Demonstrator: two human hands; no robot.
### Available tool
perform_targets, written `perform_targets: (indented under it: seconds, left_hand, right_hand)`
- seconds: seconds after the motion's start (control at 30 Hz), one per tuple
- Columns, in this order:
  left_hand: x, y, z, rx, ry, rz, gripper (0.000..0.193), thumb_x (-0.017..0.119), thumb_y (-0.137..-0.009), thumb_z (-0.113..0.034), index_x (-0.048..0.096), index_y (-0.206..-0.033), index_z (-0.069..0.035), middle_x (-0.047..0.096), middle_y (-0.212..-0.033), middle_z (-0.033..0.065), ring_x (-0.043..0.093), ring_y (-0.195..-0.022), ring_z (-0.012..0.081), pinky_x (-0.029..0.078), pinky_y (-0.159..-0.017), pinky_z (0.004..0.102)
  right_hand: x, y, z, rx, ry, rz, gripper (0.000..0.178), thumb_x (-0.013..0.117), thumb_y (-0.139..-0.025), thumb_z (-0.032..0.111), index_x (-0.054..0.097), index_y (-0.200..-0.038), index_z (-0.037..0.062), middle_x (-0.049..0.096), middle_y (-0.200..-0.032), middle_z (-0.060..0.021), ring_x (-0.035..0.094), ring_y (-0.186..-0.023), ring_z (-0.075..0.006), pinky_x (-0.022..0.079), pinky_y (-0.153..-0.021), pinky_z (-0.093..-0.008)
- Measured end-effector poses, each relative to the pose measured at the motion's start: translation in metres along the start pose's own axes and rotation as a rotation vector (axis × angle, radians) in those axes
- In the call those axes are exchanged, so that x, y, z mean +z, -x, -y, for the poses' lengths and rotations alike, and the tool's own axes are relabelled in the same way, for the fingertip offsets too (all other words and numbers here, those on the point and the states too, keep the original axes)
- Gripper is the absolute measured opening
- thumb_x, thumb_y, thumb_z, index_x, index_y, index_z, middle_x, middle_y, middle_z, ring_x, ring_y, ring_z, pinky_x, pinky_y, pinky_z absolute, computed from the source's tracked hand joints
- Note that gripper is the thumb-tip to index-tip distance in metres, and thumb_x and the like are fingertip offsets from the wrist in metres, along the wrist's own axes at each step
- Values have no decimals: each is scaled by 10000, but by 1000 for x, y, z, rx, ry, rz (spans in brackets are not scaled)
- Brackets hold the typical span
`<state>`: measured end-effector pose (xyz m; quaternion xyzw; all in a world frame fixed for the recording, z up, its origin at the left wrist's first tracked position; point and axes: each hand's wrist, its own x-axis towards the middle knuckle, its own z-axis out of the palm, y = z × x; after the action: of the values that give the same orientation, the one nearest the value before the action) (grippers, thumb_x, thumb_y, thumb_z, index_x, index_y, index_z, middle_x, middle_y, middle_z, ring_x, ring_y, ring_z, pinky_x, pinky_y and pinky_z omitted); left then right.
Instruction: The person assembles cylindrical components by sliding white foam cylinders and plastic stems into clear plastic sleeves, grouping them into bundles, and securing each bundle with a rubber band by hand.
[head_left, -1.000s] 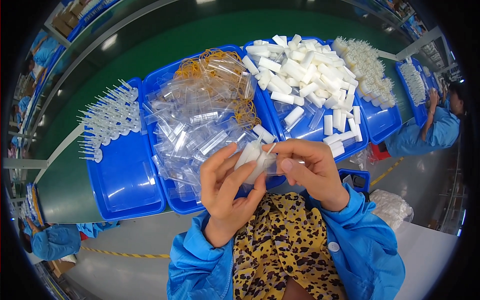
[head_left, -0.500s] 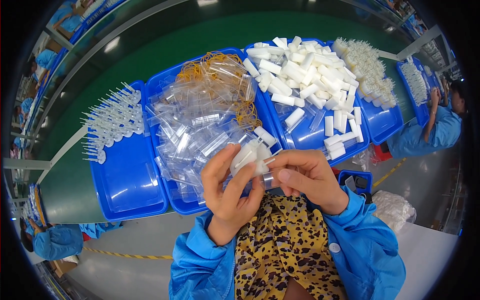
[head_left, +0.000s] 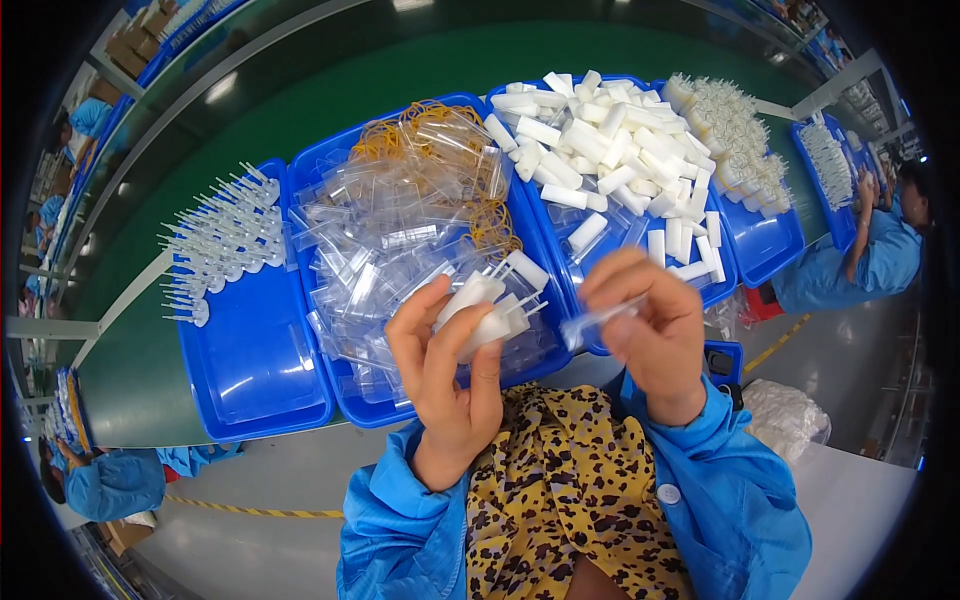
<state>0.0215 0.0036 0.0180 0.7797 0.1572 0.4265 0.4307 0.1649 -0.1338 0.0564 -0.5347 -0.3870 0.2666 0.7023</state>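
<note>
My left hand [head_left: 445,375] grips white plastic blocks [head_left: 482,316] between thumb and fingers; thin white prongs stick out from them toward the upper right. To its right is my right hand [head_left: 648,330], raised and blurred by motion, its fingers pinched on a small clear plastic piece [head_left: 598,318]. Both hands are over the near edge of the blue trays. Right behind the left hand lies a heap of clear plastic sleeves [head_left: 375,270] with orange-yellow rubber bands [head_left: 490,228]. A loose white block [head_left: 527,270] lies by the prongs. The palm side of the left grip is partly hidden.
White blocks [head_left: 600,140] are piled in a blue tray [head_left: 620,270] at right. Further right stand bundled white stemmed parts [head_left: 735,150]. The left blue tray [head_left: 250,380] holds stemmed white pieces [head_left: 225,240]. A co-worker [head_left: 850,260] sits at far right, beyond a white bag [head_left: 788,415].
My hands have moved apart. The right one has drawn away to the right and up with the clear piece; the left has tilted the white blocks, so their prongs now show.
</note>
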Motion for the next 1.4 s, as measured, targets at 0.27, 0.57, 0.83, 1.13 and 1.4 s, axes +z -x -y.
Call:
perform_targets:
  seconds: [0.27, 0.57, 0.83, 1.13, 1.4]
  left_hand:
    - [0, 0, -1, -27, 76, 53, 247, 670, -858, -61, 648, -1095, 5, 441, -1273, 187, 579, -985, 265, 483, -848, 334]
    - [-1, -2, -2, 56, 22, 33, 217, 643, -883, -96, 645, -1069, 15, 461, -1274, 190, 605, -929, 221, 492, -758, 296]
    - [-1, -5, -5, 15, 31, -4, 238, 687, -803, -14, 683, -1039, 18, 485, -1211, 181, 610, -896, 239, 509, -714, 292]
    - [-1, -3, -2, 1, 26, -30, 249, 713, -776, -24, 696, -1022, 12, 505, -1186, 174, 614, -880, 232, 509, -706, 288]
    - [-2, -5, -8, -26, 16, -4, 225, 718, -787, -34, 711, -1009, 2, 525, -1174, 171, 614, -933, 251, 511, -733, 307]
  right_hand:
    - [8, -11, -3, 70, -39, -132, 336, 592, -915, 35, 585, -1247, -14, 582, -998, -64, 528, -747, -48, 418, -614, -173]
    - [13, -12, 0, -16, 218, 14, 402, 629, -882, 16, 574, -1280, -9, 596, -985, -87, 555, -749, -57, 434, -622, -175]
    - [16, -11, -2, -3, 117, 22, 386, 616, -881, -14, 578, -1265, -23, 576, -963, -90, 600, -691, -87, 501, -589, -194]
    - [21, -7, -3, 1, 119, 8, 359, 612, -880, -24, 592, -1238, -32, 567, -952, -89, 633, -711, -106, 519, -600, -201]
    - [21, -7, -8, -53, 162, -18, 341, 626, -870, -20, 612, -1210, -32, 579, -951, -99, 648, -708, -115, 512, -592, -202]
